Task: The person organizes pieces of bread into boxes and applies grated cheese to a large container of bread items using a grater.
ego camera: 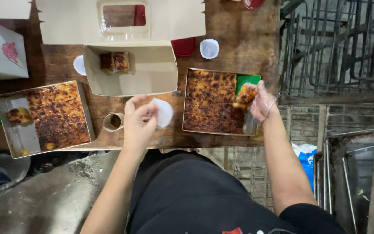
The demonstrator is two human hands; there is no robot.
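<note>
My left hand pinches a white paper cupcake liner above the wooden table's front edge. My right hand, in a clear plastic glove, holds a browned square piece of cake over the right corner of a metal baking tray full of cut cake squares. An open cardboard box stands between and behind my hands, with one cake piece in its back left corner.
A second tray of baked cake lies at the left, partly emptied. A roll of tape, loose white liners, a red lid and another box sit on the wooden table. Metal racks stand at right.
</note>
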